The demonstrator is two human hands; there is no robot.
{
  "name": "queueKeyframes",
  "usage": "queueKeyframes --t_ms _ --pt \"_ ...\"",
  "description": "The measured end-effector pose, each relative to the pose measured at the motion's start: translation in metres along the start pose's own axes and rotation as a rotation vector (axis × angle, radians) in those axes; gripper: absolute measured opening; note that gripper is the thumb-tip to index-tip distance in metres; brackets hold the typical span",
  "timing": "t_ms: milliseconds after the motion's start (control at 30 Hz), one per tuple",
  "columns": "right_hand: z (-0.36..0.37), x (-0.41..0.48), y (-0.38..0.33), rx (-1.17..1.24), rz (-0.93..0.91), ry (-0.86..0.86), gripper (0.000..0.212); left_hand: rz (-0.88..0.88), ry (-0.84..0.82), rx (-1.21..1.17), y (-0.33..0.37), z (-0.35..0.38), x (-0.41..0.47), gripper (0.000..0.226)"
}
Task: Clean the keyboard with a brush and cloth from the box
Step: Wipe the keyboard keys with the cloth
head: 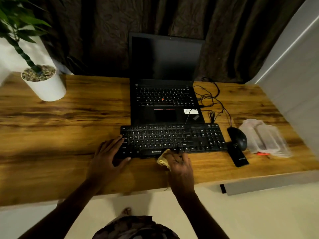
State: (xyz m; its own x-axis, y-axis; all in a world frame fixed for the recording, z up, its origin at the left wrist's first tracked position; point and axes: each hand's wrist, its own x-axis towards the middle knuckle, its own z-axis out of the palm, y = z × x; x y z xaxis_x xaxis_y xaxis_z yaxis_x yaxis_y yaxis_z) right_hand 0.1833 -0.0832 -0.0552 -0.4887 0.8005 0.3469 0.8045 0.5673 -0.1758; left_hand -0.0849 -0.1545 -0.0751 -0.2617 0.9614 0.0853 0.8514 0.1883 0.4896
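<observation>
One keyboard (pixel 172 137), one laptop (pixel 164 100), one mouse (pixel 239 138), one potted plant (pixel 20 23) and one clear plastic box (pixel 265 138) sit on the wooden bench (pixel 60 121), with a tangle of dark cables (pixel 210 99) beside the laptop's right side. Two containers show. The white pot (pixel 46 85) at the far left holds pebbles and the plant's twisted stem. The box at the far right lies flat with moulded hollows, and what is in it is too blurred to tell. A small red item (pixel 262 154) lies at its near edge, and a flat black slab (pixel 237 156) rests between the mouse and the bench's front edge. The keyboard is black, full width with a number pad, white lettering and a brand name on its front lip. It lies just in front of the open laptop, whose screen is dark, and the mouse sits just beside its right end. The left grip (pixel 107 156) is spread over the keyboard's left end, thumb along the front edge and fingers on the outer keys. The right grip (pixel 180 167) is closed round a bunched yellow cloth (pixel 163 159), pressing it to the keyboard's front edge near the space bar.
</observation>
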Motion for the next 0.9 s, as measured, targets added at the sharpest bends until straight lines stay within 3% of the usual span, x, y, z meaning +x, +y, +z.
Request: queueKeyframes --t_ms 133,333,567,700,833,900 --pt "-0.004 0.003 0.011 -0.028 -0.030 0.001 0.034 -0.007 0.002 -0.011 0.001 0.000 0.000 0.082" --pt "-0.013 -0.001 0.048 -0.057 0.280 -0.123 0.033 -0.014 -0.007 0.003 0.004 -0.001 -0.001 0.081" --pt "-0.015 0.001 0.024 0.049 0.207 -0.068 0.041 -0.022 -0.015 0.001 0.006 -0.004 -0.001 0.081" --pt "-0.020 0.001 0.047 0.001 0.333 -0.103 0.028 -0.038 -0.028 -0.008 0.006 -0.005 -0.001 0.081" --pt "-0.021 0.001 0.056 -0.035 0.422 -0.082 0.047 -0.036 -0.034 -0.005 0.006 -0.006 -0.001 0.081" --pt "-0.019 0.004 0.050 -0.027 0.418 -0.076 0.045 -0.024 -0.019 -0.004 0.007 -0.006 -0.001 0.080"
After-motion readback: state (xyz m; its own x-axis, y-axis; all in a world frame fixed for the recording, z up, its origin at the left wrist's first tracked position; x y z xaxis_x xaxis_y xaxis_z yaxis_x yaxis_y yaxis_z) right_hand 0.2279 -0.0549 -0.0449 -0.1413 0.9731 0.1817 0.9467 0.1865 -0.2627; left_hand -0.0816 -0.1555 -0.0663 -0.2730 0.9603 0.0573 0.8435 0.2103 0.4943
